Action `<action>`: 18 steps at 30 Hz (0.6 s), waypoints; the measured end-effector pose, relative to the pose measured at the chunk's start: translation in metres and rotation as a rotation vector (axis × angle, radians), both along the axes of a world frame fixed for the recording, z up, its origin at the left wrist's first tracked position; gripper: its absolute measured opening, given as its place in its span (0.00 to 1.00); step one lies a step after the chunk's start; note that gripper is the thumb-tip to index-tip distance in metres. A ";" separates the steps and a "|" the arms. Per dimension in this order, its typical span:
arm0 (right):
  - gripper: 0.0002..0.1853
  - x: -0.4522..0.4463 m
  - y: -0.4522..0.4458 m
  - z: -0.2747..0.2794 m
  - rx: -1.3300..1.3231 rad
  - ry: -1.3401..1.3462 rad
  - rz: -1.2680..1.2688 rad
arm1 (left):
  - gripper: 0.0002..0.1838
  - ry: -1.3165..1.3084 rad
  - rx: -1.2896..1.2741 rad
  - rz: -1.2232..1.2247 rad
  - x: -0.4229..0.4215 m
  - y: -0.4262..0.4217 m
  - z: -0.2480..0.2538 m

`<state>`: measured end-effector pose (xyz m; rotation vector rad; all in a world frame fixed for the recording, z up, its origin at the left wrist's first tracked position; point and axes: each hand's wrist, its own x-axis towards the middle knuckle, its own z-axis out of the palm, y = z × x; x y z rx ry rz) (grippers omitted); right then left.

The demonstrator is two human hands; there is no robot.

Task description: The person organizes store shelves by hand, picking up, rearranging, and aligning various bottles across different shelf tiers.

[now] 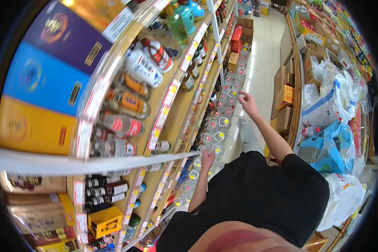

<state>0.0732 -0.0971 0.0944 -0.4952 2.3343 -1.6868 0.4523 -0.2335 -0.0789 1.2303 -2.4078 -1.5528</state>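
Note:
Clear plastic jugs with yellow and red caps stand in rows on the floor along the foot of the shelving. My left hand (208,158) is low among them, right by a yellow-capped jug (216,149). Its fingers are partly bent, and whether they grip a jug is unclear. Farther along the row, my right hand (247,103) is held out beside another jug with a yellow cap (234,93). The index finger and thumb are bent and apart, with nothing visible between them.
Shelving (168,122) with many bottles rises on my left, crossed by a white post (96,164). Large boxed goods (42,80) fill its near end. On my right, a wooden-edged display (297,84) carries plastic bags (329,147). A tiled aisle (264,50) runs ahead.

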 end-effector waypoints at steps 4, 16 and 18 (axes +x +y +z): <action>0.23 -0.098 -0.090 0.057 -0.140 0.026 0.156 | 0.42 0.381 0.077 0.045 -0.175 -0.026 0.147; 0.22 -0.310 -0.294 0.086 0.140 0.266 0.484 | 0.20 0.466 -0.080 0.350 -0.521 -0.168 0.260; 0.20 -0.320 -0.318 0.066 0.238 0.328 0.527 | 0.20 0.526 -0.030 0.531 -0.545 -0.177 0.263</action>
